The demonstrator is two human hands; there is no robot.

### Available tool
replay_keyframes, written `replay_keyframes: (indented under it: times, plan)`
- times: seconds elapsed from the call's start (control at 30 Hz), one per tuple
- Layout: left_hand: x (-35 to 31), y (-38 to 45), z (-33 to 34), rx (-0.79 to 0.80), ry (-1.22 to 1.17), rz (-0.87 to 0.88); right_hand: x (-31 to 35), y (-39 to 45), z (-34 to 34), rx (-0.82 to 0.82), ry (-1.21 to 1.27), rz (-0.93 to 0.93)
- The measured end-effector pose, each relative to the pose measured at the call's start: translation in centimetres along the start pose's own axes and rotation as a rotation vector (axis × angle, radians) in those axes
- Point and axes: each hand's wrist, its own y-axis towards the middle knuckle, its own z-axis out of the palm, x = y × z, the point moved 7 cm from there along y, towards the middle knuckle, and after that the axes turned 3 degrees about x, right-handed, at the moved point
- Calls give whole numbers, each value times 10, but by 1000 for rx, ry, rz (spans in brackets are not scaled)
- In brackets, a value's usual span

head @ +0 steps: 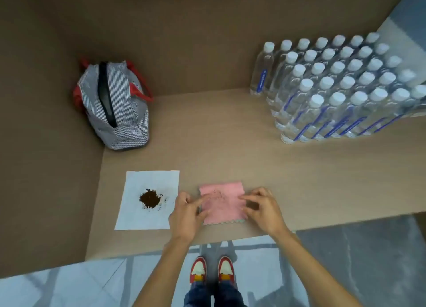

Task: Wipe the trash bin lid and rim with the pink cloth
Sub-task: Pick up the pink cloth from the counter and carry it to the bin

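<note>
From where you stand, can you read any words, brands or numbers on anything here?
None can be read.
water bottles: blue label strips carry print, too small and blurred to read.
striped bag: no lettering visible.
pink cloth: no lettering visible.
white paper: no lettering, only a dark powder pile.

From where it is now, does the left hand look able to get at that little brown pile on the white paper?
Probably yes. The left hand rests at the pink cloth's left edge, right beside the white paper, and nothing lies between it and the brown pile.
</note>
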Motion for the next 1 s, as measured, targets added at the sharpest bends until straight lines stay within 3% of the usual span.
replay_keyframes:
  times: [0.3,0.47,0.9,1.0]
  plan:
    - [12,10,4,-137,94,35,-8,12,7,13,-38,21]
    - [14,15,4,-80,70,-35,-13,13,5,6,-4,58]
    - [12,21,5,-141,-16,-127,-15,20,7,-48,-14,154]
    - [13,20,6,-115,-128,-160,-13,18,9,-75,-7,137]
